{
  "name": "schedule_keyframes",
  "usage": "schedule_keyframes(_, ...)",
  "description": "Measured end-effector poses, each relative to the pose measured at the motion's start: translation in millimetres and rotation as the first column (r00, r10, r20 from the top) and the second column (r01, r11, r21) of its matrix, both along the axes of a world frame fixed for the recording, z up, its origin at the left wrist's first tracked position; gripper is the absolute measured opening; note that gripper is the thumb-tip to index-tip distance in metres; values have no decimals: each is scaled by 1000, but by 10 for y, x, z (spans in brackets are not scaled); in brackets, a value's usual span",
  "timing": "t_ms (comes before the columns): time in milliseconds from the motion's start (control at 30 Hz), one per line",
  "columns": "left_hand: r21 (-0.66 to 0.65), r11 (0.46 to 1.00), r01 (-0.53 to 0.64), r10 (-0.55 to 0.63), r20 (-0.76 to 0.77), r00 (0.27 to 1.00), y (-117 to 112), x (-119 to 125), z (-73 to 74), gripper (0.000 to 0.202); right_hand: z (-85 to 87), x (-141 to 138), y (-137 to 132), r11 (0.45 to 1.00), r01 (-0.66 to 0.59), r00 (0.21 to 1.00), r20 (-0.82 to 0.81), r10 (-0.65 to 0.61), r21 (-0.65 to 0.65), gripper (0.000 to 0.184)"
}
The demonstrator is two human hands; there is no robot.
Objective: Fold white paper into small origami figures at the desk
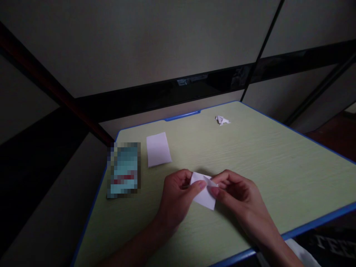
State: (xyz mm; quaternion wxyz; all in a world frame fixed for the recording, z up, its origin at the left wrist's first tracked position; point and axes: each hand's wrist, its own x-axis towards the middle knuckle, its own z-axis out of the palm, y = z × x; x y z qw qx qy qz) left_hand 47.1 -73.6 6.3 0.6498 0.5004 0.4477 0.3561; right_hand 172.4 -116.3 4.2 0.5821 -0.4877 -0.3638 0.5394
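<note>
Both hands pinch one small white paper piece just above the pale green table. My left hand grips its left edge with thumb and fingers closed. My right hand holds its upper right edge, fingers curled, thumb on the paper. The paper looks partly folded. Its lower corner hangs free between the hands.
A flat white paper sheet lies on the table beyond my left hand. A blurred teal card or packet sits near the left edge. A small folded white paper figure rests at the far side. Blue trim borders the table.
</note>
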Motion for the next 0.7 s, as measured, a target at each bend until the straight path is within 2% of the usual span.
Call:
schedule_keyframes(233,67,997,35,-33,-28,999,-11,1,42,13,-47,7,-25,997,78,997,18,-79,19,11)
schedule_keyframes(367,43,997,72,-73,23,997,-11,12,44,11,-94,34,-37,991,114,993,-22,-113,64,15)
schedule_keyframes(533,-25,989,146,-144,74,987,-4,23,12,19,-88,32,-50,983,155,982,-121,-143,95,18)
schedule_keyframes(700,31,985,171,-171,14,985,25,1,31,18,-100,26,-56,975,194,980,-61,-189,108,22)
